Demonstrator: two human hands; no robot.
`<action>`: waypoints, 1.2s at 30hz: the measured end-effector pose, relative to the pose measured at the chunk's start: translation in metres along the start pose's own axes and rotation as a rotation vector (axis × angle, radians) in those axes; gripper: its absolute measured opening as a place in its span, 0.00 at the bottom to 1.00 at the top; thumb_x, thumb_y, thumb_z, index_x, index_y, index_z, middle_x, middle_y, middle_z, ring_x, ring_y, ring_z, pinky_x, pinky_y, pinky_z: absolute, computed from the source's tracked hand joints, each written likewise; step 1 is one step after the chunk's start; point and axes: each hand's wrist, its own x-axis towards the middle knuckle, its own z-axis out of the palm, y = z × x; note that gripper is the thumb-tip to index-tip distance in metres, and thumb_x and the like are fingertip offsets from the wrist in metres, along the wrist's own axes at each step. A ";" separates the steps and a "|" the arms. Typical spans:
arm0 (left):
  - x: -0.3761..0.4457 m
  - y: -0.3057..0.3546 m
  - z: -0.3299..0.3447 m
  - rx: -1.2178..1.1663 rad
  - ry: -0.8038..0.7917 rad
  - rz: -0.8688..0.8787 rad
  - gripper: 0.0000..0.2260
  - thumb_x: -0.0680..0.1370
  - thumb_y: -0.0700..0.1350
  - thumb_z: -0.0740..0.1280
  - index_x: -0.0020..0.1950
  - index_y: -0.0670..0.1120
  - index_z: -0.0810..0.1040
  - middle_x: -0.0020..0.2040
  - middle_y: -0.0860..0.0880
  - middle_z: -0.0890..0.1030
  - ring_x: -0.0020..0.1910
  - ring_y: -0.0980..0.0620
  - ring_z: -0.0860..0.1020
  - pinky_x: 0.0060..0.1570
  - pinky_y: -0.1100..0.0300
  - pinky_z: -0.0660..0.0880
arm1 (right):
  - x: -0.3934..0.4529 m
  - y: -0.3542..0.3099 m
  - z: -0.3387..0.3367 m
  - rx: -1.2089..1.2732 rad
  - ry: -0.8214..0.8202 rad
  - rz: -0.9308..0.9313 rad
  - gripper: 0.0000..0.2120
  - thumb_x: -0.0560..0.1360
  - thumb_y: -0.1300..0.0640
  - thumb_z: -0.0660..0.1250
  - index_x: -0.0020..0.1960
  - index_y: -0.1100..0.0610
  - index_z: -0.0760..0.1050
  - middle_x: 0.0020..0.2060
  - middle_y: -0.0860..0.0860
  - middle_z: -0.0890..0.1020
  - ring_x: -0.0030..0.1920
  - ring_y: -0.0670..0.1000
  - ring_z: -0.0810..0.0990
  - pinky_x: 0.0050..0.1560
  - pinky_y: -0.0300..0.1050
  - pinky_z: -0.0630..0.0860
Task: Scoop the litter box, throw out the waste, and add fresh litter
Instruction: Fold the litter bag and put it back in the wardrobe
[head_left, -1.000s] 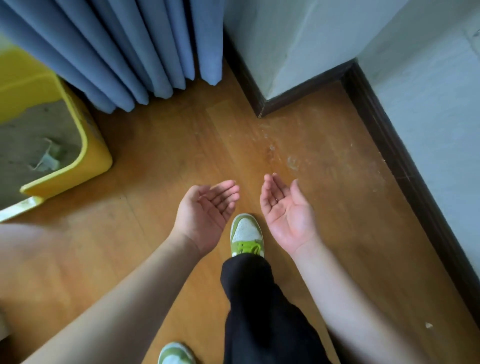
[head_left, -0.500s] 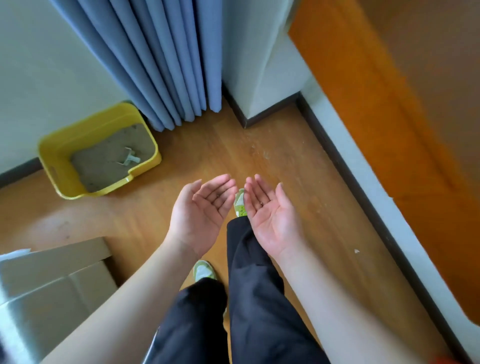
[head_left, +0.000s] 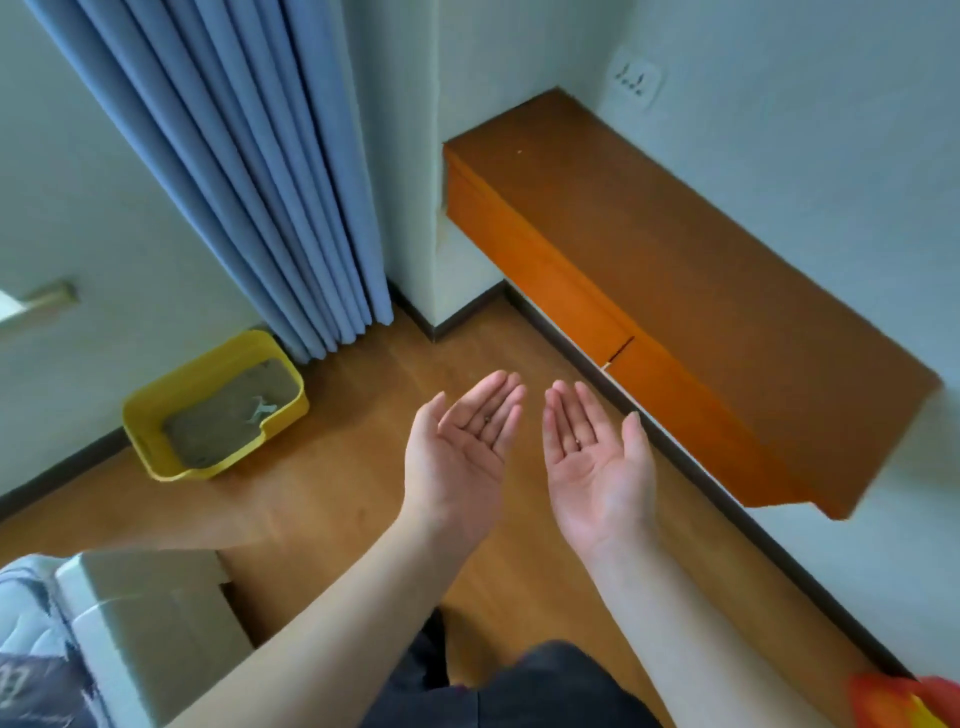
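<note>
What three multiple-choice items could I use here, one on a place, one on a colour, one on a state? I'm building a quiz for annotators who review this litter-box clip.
1. Where does the litter box stand?
A. On the wooden shelf
B. On the floor by the foot of the blue curtain
C. On the grey box at lower left

2. What colour is the litter box?
A. Yellow
B. Blue
C. Orange

3. How are the left hand and the right hand held?
A. Both grip a scoop
B. Both are clenched in fists
C. Both are open, palms up, holding nothing

Answers:
1 B, since it sits on the wooden floor against the wall, next to the curtain.
2 A, since its walls and rim are yellow.
3 C, since the fingers are straight; the pale scoop lies in the litter.
</note>
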 end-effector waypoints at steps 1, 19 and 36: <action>-0.012 -0.012 0.009 0.007 -0.017 0.005 0.23 0.83 0.49 0.50 0.63 0.36 0.77 0.59 0.39 0.81 0.60 0.44 0.80 0.65 0.52 0.72 | -0.012 -0.009 -0.010 0.015 -0.004 -0.017 0.26 0.82 0.41 0.49 0.64 0.59 0.74 0.57 0.56 0.82 0.60 0.56 0.80 0.69 0.54 0.69; -0.163 -0.333 0.150 0.351 -0.235 -0.240 0.23 0.83 0.50 0.52 0.60 0.35 0.78 0.56 0.37 0.83 0.58 0.42 0.81 0.62 0.53 0.74 | -0.187 -0.223 -0.241 0.501 0.155 -0.481 0.28 0.82 0.41 0.50 0.64 0.63 0.74 0.58 0.59 0.82 0.60 0.56 0.80 0.67 0.51 0.70; -0.205 -0.549 0.210 0.514 -0.491 -0.732 0.22 0.83 0.48 0.52 0.62 0.34 0.77 0.59 0.38 0.81 0.60 0.43 0.80 0.65 0.52 0.72 | -0.256 -0.330 -0.398 0.823 0.474 -0.957 0.29 0.82 0.41 0.50 0.65 0.65 0.72 0.58 0.61 0.81 0.60 0.58 0.80 0.68 0.52 0.69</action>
